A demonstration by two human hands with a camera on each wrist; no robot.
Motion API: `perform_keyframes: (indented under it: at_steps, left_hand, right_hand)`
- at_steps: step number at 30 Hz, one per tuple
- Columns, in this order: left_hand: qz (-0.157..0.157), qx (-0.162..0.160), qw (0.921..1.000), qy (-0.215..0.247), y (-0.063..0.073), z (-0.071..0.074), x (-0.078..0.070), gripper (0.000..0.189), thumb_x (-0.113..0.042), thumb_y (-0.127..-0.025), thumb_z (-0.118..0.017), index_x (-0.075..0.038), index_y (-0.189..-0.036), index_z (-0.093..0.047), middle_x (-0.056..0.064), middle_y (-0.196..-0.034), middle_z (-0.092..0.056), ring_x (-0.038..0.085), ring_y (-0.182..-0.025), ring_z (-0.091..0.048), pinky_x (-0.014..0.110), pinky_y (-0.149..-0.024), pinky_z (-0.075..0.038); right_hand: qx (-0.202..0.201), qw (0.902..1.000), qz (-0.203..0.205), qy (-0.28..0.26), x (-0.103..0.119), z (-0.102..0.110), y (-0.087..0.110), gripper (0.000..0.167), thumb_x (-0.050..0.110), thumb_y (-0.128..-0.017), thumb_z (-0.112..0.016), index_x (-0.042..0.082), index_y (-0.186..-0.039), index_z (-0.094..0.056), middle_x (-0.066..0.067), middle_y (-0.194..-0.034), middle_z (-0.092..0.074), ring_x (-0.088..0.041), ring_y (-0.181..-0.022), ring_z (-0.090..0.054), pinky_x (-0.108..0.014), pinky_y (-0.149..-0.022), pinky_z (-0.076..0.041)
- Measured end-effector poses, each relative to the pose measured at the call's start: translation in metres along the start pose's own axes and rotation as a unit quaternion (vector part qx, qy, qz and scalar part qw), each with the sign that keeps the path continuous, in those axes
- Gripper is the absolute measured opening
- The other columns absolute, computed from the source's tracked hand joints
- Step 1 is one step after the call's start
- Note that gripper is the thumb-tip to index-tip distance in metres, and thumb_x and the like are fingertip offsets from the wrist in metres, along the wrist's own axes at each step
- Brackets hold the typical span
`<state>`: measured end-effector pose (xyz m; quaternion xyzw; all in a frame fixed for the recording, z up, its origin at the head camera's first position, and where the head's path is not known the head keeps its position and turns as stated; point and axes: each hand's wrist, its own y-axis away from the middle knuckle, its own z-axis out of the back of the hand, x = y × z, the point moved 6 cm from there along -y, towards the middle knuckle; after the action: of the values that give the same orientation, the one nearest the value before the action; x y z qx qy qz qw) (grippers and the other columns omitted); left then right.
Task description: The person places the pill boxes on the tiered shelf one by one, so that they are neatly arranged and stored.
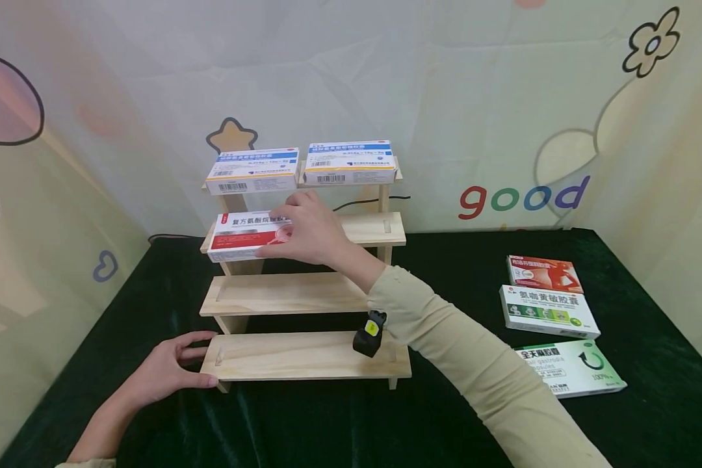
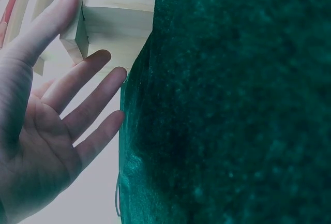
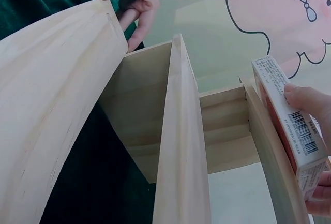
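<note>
A red-and-white medicine box (image 1: 248, 237) lies at the left end of the second tier from the top of a stepped wooden rack (image 1: 292, 292). My right hand (image 1: 312, 231) pinches the right end of this box, thumb at the front and fingers behind. In the right wrist view the box (image 3: 289, 120) sits along the shelf's edge with its barcode side showing. My left hand (image 1: 164, 367) holds the left end of the bottom shelf (image 1: 304, 356) between thumb and index finger. Its other fingers stretch out past the wood in the left wrist view.
Two blue-and-white boxes stand side by side on the top tier, a left one (image 1: 253, 171) and a right one (image 1: 350, 162). On the dark green cloth (image 1: 462, 279) at the right lie an orange-red box (image 1: 545, 274), a white-green box (image 1: 550, 312) and a green-white box (image 1: 573, 369).
</note>
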<state>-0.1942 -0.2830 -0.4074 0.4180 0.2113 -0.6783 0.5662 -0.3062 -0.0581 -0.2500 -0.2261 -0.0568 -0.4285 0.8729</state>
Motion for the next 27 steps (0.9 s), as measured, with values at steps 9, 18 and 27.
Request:
perform_keyframes:
  at_steps: [9, 18, 27]
  left_hand:
    - [-0.008, -0.003, 1.0000, -0.004, 0.001, 0.001, -0.001, 0.071, -0.021, -0.075, -0.074, 0.004, -0.132, -0.038, 0.024, -0.119, -0.056, 0.034, -0.108, -0.056, 0.037, -0.078, -0.044]
    - [-0.002, -0.008, 0.9999, -0.010, 0.001, 0.001, 0.000, 0.070, -0.023, -0.075, -0.074, 0.002, -0.131, -0.039, 0.023, -0.119, -0.056, 0.033, -0.108, -0.056, 0.040, -0.081, -0.044]
    - [-0.001, -0.005, 1.0000, -0.002, 0.001, 0.000, 0.000, 0.071, -0.022, -0.075, -0.074, 0.004, -0.132, -0.038, 0.023, -0.119, -0.056, 0.034, -0.109, -0.055, 0.046, -0.083, -0.044]
  right_hand:
    - [-0.024, 0.9993, -0.012, -0.024, 0.002, -0.006, -0.002, 0.065, 0.057, -0.069, -0.068, 0.016, -0.119, -0.061, -0.002, -0.117, -0.052, -0.015, -0.104, -0.040, -0.024, -0.082, -0.036]
    - [-0.051, 0.9983, -0.016, -0.023, 0.004, -0.010, -0.002, 0.064, 0.056, -0.070, -0.068, 0.015, -0.118, -0.062, -0.003, -0.118, -0.051, -0.015, -0.106, -0.039, -0.023, -0.082, -0.037]
    - [-0.065, 0.9975, -0.019, -0.022, 0.007, -0.015, -0.004, 0.064, 0.056, -0.070, -0.067, 0.017, -0.121, -0.060, -0.002, -0.120, -0.050, -0.014, -0.106, -0.039, -0.023, -0.083, -0.038]
